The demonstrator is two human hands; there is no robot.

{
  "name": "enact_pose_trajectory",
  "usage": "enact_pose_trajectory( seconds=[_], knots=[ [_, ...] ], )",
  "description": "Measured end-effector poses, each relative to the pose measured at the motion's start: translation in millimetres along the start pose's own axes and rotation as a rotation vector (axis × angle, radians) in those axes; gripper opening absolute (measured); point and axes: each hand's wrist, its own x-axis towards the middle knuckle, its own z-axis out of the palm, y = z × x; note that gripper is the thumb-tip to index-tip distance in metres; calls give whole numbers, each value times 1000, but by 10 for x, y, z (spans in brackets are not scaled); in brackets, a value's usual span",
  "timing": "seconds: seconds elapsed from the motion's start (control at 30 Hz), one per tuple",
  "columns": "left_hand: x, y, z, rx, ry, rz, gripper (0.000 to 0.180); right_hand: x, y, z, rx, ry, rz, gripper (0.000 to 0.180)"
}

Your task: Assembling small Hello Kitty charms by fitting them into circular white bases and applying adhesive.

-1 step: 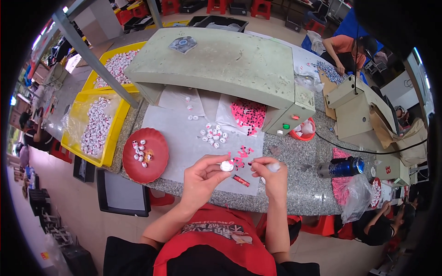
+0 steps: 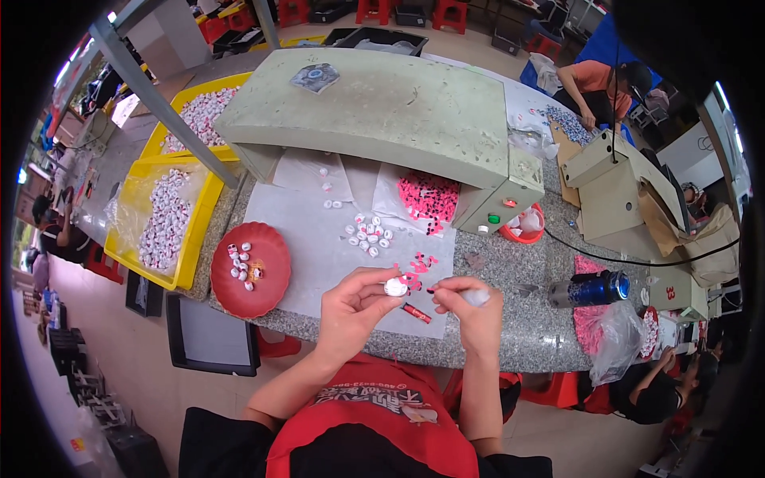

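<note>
My left hand (image 2: 351, 307) is closed, pinching a small white rounded piece (image 2: 395, 287) with dark marks between thumb and fingertips. To its right, my right hand (image 2: 472, 309) is closed too. A whitish translucent object (image 2: 476, 297), its kind not clear, sits in its curled fingers, and a tiny dark bit (image 2: 432, 291) shows at the fingertips. Small pink and black pieces (image 2: 421, 263) lie loose on the white paper (image 2: 319, 279) just beyond both hands. A short red tube (image 2: 416, 313) lies between the hands. Several more white rounded pieces (image 2: 370, 231) are grouped farther off.
A grey-green arched machine (image 2: 374, 103) spans the bench, with a pink heap (image 2: 429, 197) under it. At left stand a red scalloped plate (image 2: 271, 279) and yellow trays (image 2: 205, 231). On the right are a red basket (image 2: 532, 235) and a blue bottle (image 2: 594, 289). Co-workers sit around.
My right hand has shifted slightly right and its fingertips have dipped a little. My left hand still pinches the white piece, almost unmoved.
</note>
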Motion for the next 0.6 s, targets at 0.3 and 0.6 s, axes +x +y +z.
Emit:
enact_pose_trajectory(
  seconds=[0.3, 0.6],
  knots=[
    [79, -30, 101, 64, -143, 122, 29, -229, -218, 193, 28, -102, -186, 11],
    [84, 36, 5, -100, -263, 8, 33, -282, -61, 236, -17, 17, -280, 14]
  ],
)
